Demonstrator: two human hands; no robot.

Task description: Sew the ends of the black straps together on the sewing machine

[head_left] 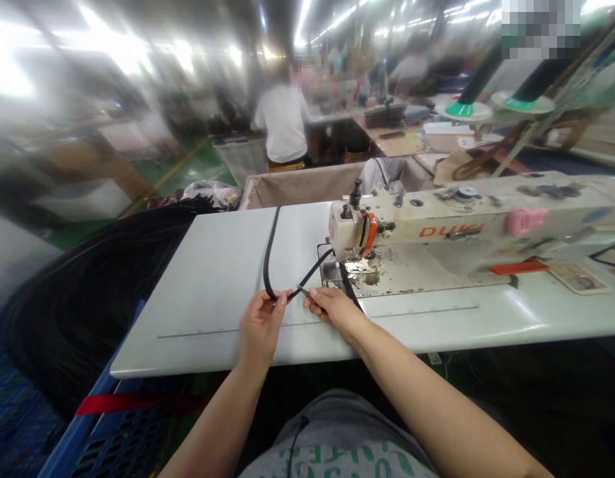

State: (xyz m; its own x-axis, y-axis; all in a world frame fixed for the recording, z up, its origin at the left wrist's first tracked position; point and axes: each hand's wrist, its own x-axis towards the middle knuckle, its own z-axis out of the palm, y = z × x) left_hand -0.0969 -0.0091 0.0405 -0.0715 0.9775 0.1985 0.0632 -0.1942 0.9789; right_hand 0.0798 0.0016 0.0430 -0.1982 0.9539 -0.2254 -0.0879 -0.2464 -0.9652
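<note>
A long black strap (269,255) runs from the table's far edge toward me, bends at my left hand and goes back under the needle of a cream sewing machine (437,229). My left hand (260,322) is pinched on the strap's bend. My right hand (332,307) lies just right of it, fingers closed on a small metal tool (303,291) whose tip points at the strap. A second black strap end (350,289) passes under my right hand.
The white sewing table (212,292) carries a ruler line near its front edge. A heap of black straps (88,292) fills a blue crate (83,431) on my left. A cloth-lined bin (307,182) stands behind the table. A person in white sits farther back.
</note>
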